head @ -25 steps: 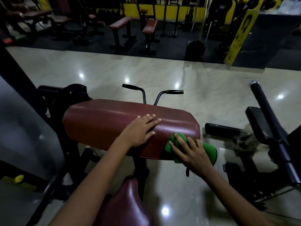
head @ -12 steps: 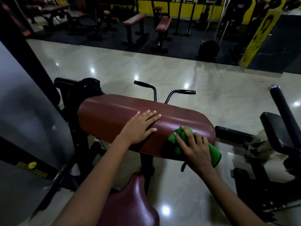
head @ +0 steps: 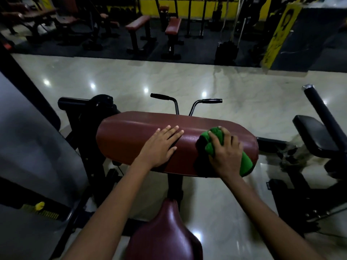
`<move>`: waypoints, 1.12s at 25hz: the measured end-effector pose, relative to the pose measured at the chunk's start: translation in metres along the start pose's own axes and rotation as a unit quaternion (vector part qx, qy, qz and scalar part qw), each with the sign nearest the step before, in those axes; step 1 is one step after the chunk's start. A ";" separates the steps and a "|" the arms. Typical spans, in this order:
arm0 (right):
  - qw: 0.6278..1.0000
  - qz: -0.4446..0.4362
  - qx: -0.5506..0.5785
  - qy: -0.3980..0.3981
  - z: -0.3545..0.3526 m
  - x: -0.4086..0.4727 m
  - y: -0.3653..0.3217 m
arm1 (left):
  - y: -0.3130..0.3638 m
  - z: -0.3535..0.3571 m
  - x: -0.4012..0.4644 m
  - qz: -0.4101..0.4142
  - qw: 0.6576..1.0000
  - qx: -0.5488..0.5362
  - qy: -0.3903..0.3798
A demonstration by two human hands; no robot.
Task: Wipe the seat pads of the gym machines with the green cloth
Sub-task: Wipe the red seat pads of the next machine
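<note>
While your left hand (head: 159, 147) lies flat, fingers spread and gripping nothing, on the middle of the one wide maroon pad (head: 131, 132), your right hand (head: 226, 154) curls over the one bunched green cloth (head: 212, 142) and presses it to the pad's right end. One narrow maroon seat (head: 165, 235) sits below, and two handlebars (head: 208, 100) rise behind. Compared with a second ago, the cloth has climbed from the pad's lower front edge onto its face.

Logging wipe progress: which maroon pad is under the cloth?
The wide maroon pad below the handlebars: the right hand presses the green cloth there. The narrow saddle seat lies untouched.
</note>
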State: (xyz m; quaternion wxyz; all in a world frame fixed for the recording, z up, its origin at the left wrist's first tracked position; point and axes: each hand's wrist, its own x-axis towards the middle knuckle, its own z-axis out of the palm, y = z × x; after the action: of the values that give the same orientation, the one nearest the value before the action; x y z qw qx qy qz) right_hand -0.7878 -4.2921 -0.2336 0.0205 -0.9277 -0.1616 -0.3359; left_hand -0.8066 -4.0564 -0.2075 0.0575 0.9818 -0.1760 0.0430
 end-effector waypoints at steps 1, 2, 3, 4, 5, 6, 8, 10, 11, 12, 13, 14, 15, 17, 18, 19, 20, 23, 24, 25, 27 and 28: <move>1.000 0.004 -0.008 0.009 0.004 -0.013 -0.011 | -0.009 -0.001 -0.005 0.005 1.000 -0.005 0.006; 1.000 -0.024 -0.012 0.008 0.010 -0.031 -0.020 | -0.019 -0.002 -0.009 0.017 1.000 -0.006 0.009; 0.998 -0.063 -0.013 -0.001 0.015 -0.052 -0.028 | -0.029 -0.003 -0.012 0.031 0.999 0.000 0.010; 0.996 -0.091 -0.011 -0.012 0.016 -0.068 -0.035 | -0.038 -0.002 -0.015 0.045 0.999 0.009 0.009; 0.995 -0.099 -0.008 -0.028 0.015 -0.073 -0.039 | -0.045 -0.003 -0.016 0.057 0.998 0.015 0.008; 0.996 -0.086 -0.003 -0.034 0.014 -0.067 -0.045 | -0.054 -0.003 -0.017 0.072 0.997 0.018 0.006; 0.999 0.030 -0.001 -0.025 0.008 -0.035 -0.061 | -0.070 -0.004 -0.016 0.107 0.994 0.033 -0.004; 0.980 0.196 0.019 -0.003 0.004 -0.003 -0.072 | -0.081 -0.005 -0.015 0.134 0.990 0.044 -0.012; 0.972 0.233 0.016 0.004 0.004 0.001 -0.080 | -0.083 -0.006 -0.015 0.137 0.989 0.045 -0.017; 0.972 0.233 0.010 0.009 0.007 -0.007 -0.090 | -0.084 -0.007 -0.015 0.137 0.989 0.046 -0.023; 0.979 0.203 0.006 0.006 0.013 -0.023 -0.100 | -0.085 -0.007 -0.015 0.137 0.989 0.048 -0.028; 0.987 0.157 0.009 -0.005 0.019 -0.044 -0.110 | -0.086 -0.008 -0.015 0.139 0.989 0.050 -0.033; 0.993 0.115 0.016 -0.016 0.022 -0.064 -0.119 | -0.088 -0.010 -0.013 0.145 0.988 0.048 -0.033; 0.995 0.086 0.036 -0.026 0.023 -0.072 -0.117 | -0.090 -0.009 -0.010 0.152 0.988 0.037 -0.019; 0.994 0.097 0.042 -0.020 0.021 -0.058 -0.113 | -0.090 -0.007 -0.010 0.154 0.988 0.033 -0.005; 0.992 0.117 0.044 -0.011 0.017 -0.037 -0.110 | -0.089 -0.005 -0.012 0.156 0.987 0.031 0.013; 0.989 0.141 0.032 0.000 0.013 -0.014 -0.108 | -0.089 -0.002 -0.012 0.158 0.987 0.029 0.030; 0.983 0.184 -0.006 0.009 0.014 0.008 -0.112 | -0.095 0.003 -0.011 0.164 0.985 0.034 0.031; 0.986 0.165 -0.005 0.011 0.019 -0.004 -0.116 | -0.095 0.004 -0.012 0.166 0.985 0.035 0.033; 0.991 0.132 -0.001 0.012 0.025 -0.022 -0.122 | -0.096 0.004 -0.012 0.165 0.985 0.035 0.041; 0.998 0.059 0.016 0.004 0.028 -0.055 -0.129 | -0.097 0.004 -0.012 0.166 0.984 0.044 0.044; 0.999 0.037 0.024 0.003 0.027 -0.053 -0.127 | -0.099 0.004 -0.014 0.172 0.983 0.053 0.044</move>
State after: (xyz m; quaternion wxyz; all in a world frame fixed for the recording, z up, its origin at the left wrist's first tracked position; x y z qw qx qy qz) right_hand -0.8492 -4.1834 -0.2975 0.0553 -0.9312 -0.1349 -0.3342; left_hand -0.7845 -3.9600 -0.2228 0.0046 0.9355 -0.3375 0.1043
